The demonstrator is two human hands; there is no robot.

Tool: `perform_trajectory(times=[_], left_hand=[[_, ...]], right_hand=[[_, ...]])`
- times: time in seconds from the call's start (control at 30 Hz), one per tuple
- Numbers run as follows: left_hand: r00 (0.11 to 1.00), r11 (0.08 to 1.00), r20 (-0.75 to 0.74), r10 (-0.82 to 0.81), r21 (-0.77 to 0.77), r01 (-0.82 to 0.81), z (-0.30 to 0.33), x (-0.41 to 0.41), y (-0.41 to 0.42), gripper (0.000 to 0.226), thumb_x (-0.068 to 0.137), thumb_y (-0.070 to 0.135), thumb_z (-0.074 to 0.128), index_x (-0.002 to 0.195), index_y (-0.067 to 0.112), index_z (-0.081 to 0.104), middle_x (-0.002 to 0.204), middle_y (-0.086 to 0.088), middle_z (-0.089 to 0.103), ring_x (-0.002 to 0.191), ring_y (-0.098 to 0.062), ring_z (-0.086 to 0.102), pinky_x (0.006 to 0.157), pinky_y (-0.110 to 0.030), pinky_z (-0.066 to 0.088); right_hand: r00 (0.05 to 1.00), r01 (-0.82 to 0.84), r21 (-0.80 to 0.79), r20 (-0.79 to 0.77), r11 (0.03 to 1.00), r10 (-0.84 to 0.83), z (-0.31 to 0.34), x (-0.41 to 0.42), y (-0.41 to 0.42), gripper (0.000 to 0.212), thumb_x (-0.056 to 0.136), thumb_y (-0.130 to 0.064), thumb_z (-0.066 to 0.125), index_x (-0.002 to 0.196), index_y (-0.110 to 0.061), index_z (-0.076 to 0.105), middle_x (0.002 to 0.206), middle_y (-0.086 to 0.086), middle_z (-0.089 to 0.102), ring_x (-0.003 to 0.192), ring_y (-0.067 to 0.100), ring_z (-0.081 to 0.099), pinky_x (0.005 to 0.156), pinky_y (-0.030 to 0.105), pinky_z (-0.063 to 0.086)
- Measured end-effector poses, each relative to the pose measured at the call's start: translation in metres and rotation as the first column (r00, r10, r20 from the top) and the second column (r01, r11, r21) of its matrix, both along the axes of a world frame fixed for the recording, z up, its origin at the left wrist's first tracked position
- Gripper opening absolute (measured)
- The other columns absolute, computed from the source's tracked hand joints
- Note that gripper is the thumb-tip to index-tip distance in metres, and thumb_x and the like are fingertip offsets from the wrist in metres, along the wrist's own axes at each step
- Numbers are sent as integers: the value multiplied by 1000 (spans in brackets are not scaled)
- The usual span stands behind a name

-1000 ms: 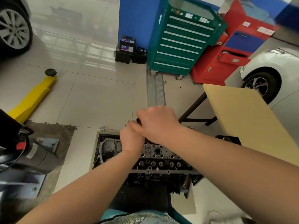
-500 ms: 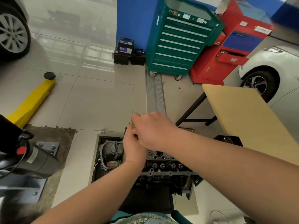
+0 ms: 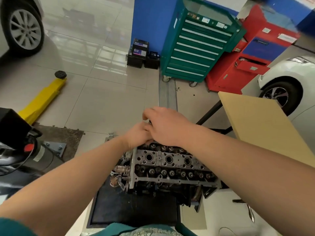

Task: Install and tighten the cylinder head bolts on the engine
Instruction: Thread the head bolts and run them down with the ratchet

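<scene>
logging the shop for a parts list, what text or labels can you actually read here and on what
No text reads for certain.
Battery: label with large letters, too blurred to read.
Green cabinet: top stickers too small.
Red cabinet: white labels and a dark nameplate, blurred.
Engine: no markings legible.

No text was legible: labels on the black car battery (image 3: 140, 48), green steel drawer cabinet (image 3: 197, 48) & red tool cart (image 3: 252, 53) were too blurred/small to read.
</scene>
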State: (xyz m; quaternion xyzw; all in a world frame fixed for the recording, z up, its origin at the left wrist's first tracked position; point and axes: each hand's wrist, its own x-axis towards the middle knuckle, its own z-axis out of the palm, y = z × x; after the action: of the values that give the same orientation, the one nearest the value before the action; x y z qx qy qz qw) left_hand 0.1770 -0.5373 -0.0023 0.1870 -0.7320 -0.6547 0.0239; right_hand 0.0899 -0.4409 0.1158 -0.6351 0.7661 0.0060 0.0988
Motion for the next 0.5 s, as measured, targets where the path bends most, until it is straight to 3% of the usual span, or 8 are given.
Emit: perform_trajectory(times=[0.03,0.07,0.13,0.17,0.27,0.33,0.4,0.5], left_hand=[[998,998,-26,62,-4,-63,-6,4,5,44,71,29,64,89,-11,58,78,-22,59,68,-29,54,65,-39,51],[984,985,-54,170,-28,-171,-9,11,11,37,74,32,68,97,3,64,83,-15,67,75,-27,62,72,-38,56],[917,916,-160,365,-112,-384,-18,24,22,21,78,39,74,95,30,66,88,2,72,84,-15,69,78,-30,59],[896,896,-227,381,-147,-418,-22,29,26,18,81,40,76,95,35,67,89,4,73,87,-16,71,80,-35,61],[911,920,-350,219,-237,-312,-21,37,18,17,90,31,71,94,48,71,92,12,76,87,-13,72,78,-35,60],[941,923,-319,117,-313,-221,-14,39,0,29,90,25,63,82,53,66,75,21,68,67,-1,62,63,-21,48],[969,932,-245,36,-340,-121,-6,39,-13,15,90,40,64,77,48,64,64,19,58,57,-2,48,57,-17,37],[988,954,-150,-41,-298,-6,-2,38,-20,7,93,39,71,88,34,72,82,13,71,79,-13,67,76,-35,57]], right_hand=[[1000,-10,4,-15,1000,10,1,0,1,15,101,-34,54,103,-19,55,92,-2,58,87,24,58,59,34,35],[999,2,-9,-49,1000,-3,1,2,2,20,101,-38,53,95,-19,52,81,-4,51,79,25,55,54,33,29],[988,100,-42,-114,994,-104,-2,4,5,35,101,-51,49,84,-20,46,67,-5,37,69,25,47,48,31,21],[977,153,-44,-144,987,-158,-4,5,6,42,101,-56,47,78,-21,45,65,-4,36,67,25,46,47,30,20],[961,132,-64,-236,989,-144,-5,7,6,51,99,-68,45,73,-23,47,66,-2,44,67,27,52,48,30,25],[982,21,-77,-186,997,-35,-2,5,8,45,97,-68,47,101,-25,59,86,-3,61,81,26,60,58,34,43],[989,-93,-11,-112,996,92,5,2,11,36,99,-53,54,124,-27,55,107,-2,65,96,26,62,68,38,48],[989,-83,16,-122,996,84,6,2,11,26,104,-42,52,108,-17,53,88,0,59,87,30,62,56,35,32]])
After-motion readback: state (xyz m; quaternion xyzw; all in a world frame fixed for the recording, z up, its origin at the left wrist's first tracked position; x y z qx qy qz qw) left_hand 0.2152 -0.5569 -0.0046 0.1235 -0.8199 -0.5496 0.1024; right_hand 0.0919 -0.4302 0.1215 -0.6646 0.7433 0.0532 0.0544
